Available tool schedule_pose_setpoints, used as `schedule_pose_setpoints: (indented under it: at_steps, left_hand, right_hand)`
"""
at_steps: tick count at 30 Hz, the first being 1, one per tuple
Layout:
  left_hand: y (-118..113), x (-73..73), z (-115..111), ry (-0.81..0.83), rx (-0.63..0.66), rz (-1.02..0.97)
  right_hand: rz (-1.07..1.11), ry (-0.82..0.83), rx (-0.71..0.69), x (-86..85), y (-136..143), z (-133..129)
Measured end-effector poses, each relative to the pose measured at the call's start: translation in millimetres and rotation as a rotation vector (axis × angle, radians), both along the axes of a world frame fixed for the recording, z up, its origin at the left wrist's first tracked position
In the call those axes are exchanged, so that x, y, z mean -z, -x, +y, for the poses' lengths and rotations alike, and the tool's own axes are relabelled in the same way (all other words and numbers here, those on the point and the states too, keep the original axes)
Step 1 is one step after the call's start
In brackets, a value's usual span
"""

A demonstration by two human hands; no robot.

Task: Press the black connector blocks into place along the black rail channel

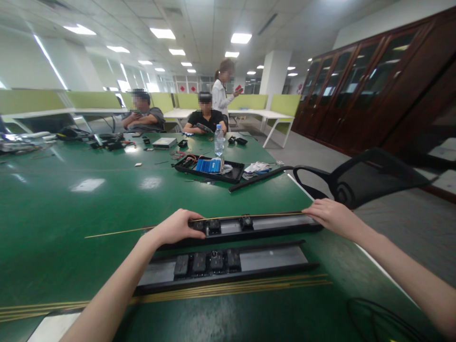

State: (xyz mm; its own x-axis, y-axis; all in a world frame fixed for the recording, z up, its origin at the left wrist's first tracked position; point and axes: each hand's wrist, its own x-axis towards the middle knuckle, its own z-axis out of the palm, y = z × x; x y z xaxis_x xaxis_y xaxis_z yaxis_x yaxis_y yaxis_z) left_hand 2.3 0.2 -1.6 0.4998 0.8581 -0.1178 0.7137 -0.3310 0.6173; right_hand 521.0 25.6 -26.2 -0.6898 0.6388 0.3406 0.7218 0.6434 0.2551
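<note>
A long, thin brass-coloured rod (263, 215) runs along the farther black channel (281, 227), its left end sticking out over the table. My left hand (178, 225) is closed around the rod near the channel's left part, its thumb low by the near wall. At the channel's right end, the fingers of my right hand (326, 213) pinch the rod's other end. Black socket-like modules (246, 222) sit inside this channel, one partly hidden by my left fingers. Closer to me lies a second black channel (274, 254) holding several similar modules (199, 262).
Several more brass rods (228, 289) lie along the near channel. Farther back are a black tray (233, 173) with blue parts, a water bottle (218, 140), white gloves (257, 169) and a black strip (258, 179). A mesh chair (377, 178) stands right; three people are beyond.
</note>
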Motion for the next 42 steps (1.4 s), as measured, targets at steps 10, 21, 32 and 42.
schedule_pose_setpoints:
  at_steps: [10, 21, 32, 42]
  left_hand:
    - [-1, -1.3, 0, 0.011, 0.007, -0.001]
    - [1, 0.3, 0, 0.001, 0.018, -0.006]
    - [1, 0.6, 0, -0.008, 0.023, -0.003]
    - [1, 2.2, 1, 0.0, 0.023, -0.009]
  right_hand:
    - [-0.002, -0.022, 0.004, -2.7, -9, 1]
    - [-0.066, -0.044, 0.049, 1.0, -27, 4]
    - [-0.07, 0.001, 0.113, 3.3, -41, 3]
    - [-0.075, 0.066, 0.167, -0.2, -41, 4]
